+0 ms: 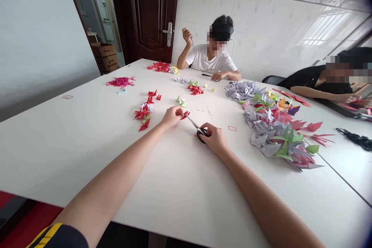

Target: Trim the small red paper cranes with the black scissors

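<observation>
Between the fingertips of my left hand (pixel 173 116) a small red paper crane (pixel 185 115) is pinched just above the table. My right hand (pixel 215 138) is closed round black-handled scissors (pixel 200 129), whose blades point up and left and meet the crane. Whether the blades are cutting the paper I cannot tell. Tiny paper scraps (pixel 207 112) lie scattered just beyond the scissors. Left of my left hand is a loose row of red and white cranes (pixel 142 112). A green and white crane (pixel 181 101) rests just past my fingers.
A large pile of grey, pink and green cranes (pixel 270 128) covers the table's right side. Pink string-like material (pixel 120 81) lies at the far left. Across the table sits a person in a white shirt (pixel 207 58); another in black (pixel 316 77) works at the right.
</observation>
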`<state>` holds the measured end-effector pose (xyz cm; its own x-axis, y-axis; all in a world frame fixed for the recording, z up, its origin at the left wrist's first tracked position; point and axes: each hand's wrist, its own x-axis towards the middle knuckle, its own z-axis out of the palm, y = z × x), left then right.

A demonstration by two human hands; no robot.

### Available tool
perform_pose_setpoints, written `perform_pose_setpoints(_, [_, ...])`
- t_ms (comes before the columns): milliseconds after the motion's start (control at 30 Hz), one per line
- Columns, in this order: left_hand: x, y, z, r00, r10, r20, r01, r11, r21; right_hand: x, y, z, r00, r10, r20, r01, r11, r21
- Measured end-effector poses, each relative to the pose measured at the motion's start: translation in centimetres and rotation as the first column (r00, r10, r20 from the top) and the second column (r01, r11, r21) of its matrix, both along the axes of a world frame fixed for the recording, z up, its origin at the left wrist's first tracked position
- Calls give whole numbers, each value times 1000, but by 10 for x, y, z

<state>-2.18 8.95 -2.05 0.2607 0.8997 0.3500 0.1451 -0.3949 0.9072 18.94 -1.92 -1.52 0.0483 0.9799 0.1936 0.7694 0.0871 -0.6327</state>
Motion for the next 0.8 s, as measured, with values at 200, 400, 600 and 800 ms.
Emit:
perform_pose_setpoints(200, [1, -2, 1, 998, -13, -65, 15, 1000, 23, 1, 1, -3, 1000, -14, 8, 14, 1000, 6])
perform_pose_setpoints(400, [2, 0, 0, 1000, -6, -23, 6, 1000, -3, 1, 1, -3, 1000, -10, 10, 9, 1000, 28])
perform_pose_setpoints(600, [3, 1, 0, 999, -17, 45, 18, 999, -34, 0, 0, -2, 1000, -16, -2, 16, 999, 29])
perform_pose_setpoints(800, [0, -2, 3, 998, -22, 65, 26, 998, -50, -1, 0, -1, 1000, -30, -5, 30, 1000, 2])
